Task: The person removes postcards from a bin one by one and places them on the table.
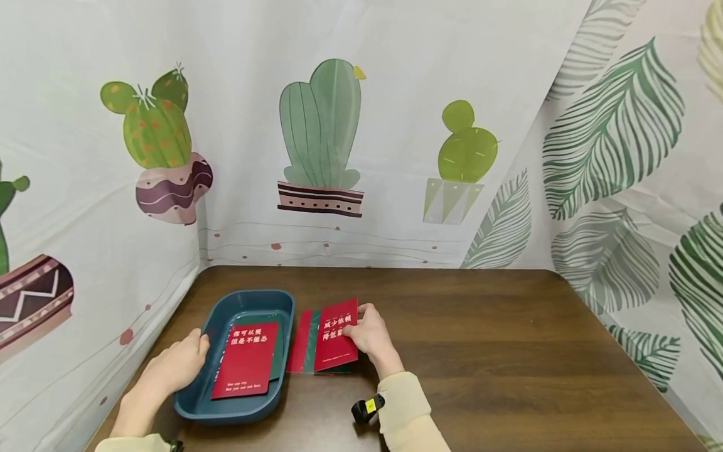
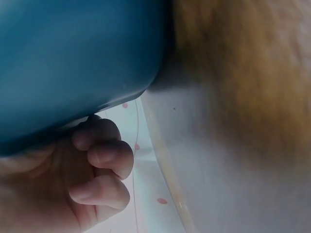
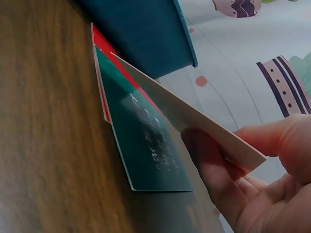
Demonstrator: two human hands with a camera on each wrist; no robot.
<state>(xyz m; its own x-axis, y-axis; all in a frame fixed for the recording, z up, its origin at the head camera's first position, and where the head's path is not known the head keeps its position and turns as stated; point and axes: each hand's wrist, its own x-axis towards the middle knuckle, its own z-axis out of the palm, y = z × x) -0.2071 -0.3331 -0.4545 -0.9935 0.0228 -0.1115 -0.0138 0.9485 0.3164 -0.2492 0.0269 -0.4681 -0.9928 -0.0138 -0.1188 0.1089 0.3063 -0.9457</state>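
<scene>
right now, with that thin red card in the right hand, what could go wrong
The thin red rectangular card with white lettering, pinched by its edge in the right hand, might slip, or drag the glossy dark green card lying beneath it.
If the left hand at the rim of the blue round-cornered tray tips it, the red card inside, overlapping a green card there, could slide.

Smooth plastic all over the blue tray, a soft sheen along its wall, stiff paper in the lifted red card, its pale underside matt, a glossy flash off the green card, wood-grained tabletop gleaming faintly, creased matt cloth backdrop
</scene>
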